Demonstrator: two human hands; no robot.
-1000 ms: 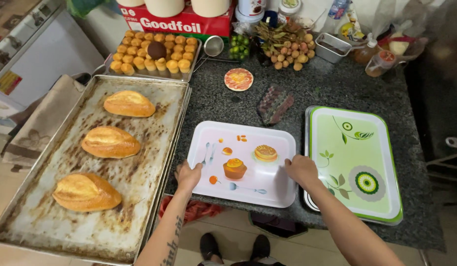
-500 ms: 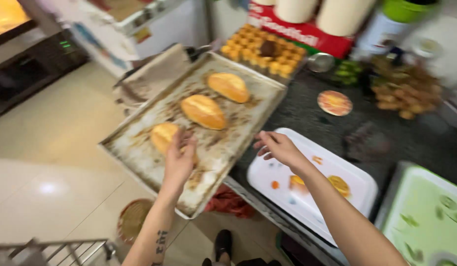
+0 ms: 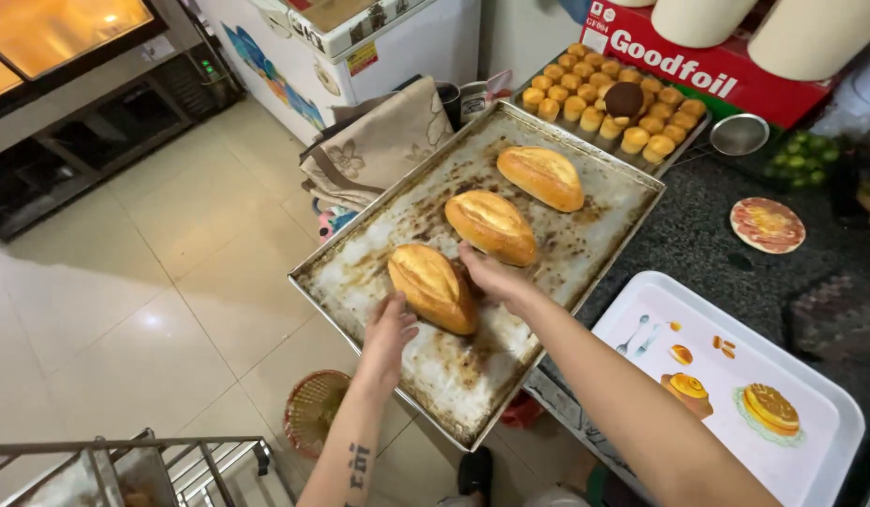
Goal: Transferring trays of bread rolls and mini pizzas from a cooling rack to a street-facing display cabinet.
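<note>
Now the nearest loaf (image 3: 433, 287) lies between open left hand (image 3: 390, 330) and right hand (image 3: 491, 274); both touching.

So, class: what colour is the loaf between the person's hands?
Golden brown loaf, seen clearly in the head view.

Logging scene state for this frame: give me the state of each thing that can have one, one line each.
left hand: open, fingers against the nearest loaf
right hand: open, touching the nearest loaf's far side
nearest loaf: browned, whole, lying on the tray between both hands
middle loaf: browned, whole, untouched
far loaf: browned, whole, untouched
baking tray: stained, overhanging the counter edge
white tray: flat, nothing on it
</note>
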